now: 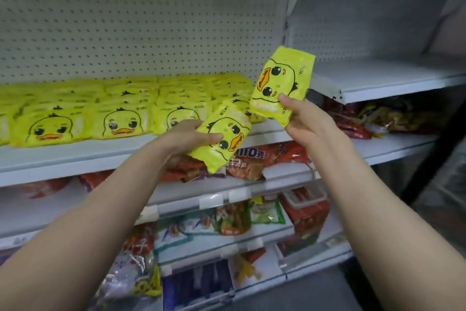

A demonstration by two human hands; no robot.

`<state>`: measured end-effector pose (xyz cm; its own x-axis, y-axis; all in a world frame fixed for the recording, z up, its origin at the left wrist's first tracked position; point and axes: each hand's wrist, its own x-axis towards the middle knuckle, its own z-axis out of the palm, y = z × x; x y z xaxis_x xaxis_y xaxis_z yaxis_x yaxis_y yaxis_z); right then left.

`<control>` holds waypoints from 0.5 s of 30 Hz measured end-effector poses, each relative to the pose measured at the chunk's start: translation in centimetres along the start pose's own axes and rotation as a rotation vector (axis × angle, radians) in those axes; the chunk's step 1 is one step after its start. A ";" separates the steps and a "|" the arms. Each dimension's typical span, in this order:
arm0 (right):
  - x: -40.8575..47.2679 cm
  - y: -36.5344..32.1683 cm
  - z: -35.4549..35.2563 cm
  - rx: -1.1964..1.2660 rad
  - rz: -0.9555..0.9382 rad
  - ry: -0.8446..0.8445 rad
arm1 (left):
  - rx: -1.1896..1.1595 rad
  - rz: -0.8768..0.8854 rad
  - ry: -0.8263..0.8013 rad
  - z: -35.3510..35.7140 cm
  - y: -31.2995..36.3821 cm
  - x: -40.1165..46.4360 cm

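Left packet [227, 122] between fingers [210, 138]; right packet [280, 78] likewise

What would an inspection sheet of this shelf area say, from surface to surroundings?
Surface: white shelf, partly stocked.
Job's things: lower duck pack and upper duck pack, both held off the shelf, tilted.
Clutter: yellow duck packs in flat rows; red snack packs on the shelf below.
Hands: left hand grips the lower pack; right hand grips the upper one.
Cables: nothing seen.
Surroundings: pegboard back wall; neighbouring shelf at right.
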<state>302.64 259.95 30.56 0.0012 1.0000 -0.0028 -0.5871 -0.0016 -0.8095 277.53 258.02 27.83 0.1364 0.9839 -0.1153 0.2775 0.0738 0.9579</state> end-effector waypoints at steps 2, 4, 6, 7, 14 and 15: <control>1.3 -1.9 -2.0 -0.019 -0.048 0.008 | 0.045 0.022 -0.068 1.3 1.8 2.8; 2.7 -3.7 -3.5 -0.058 -0.073 0.007 | 0.141 0.019 -0.122 2.8 3.4 6.1; 4.7 -5.4 -4.6 -0.100 -0.095 -0.013 | 0.229 0.047 -0.137 4.2 5.0 9.3; 5.8 -6.2 -5.0 -0.122 -0.106 -0.019 | 0.279 0.059 -0.132 4.8 5.8 11.1; 14.0 -10.2 -6.1 -0.342 -0.201 -0.022 | 0.537 0.058 -0.071 7.4 10.7 21.7; 15.1 -10.5 -6.5 -0.370 -0.201 -0.015 | 0.539 0.053 -0.076 7.7 11.1 22.8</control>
<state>314.13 275.03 35.21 0.0721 0.9805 0.1829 -0.2459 0.1951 -0.9495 291.09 280.07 33.80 0.2262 0.9680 -0.1089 0.7137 -0.0886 0.6948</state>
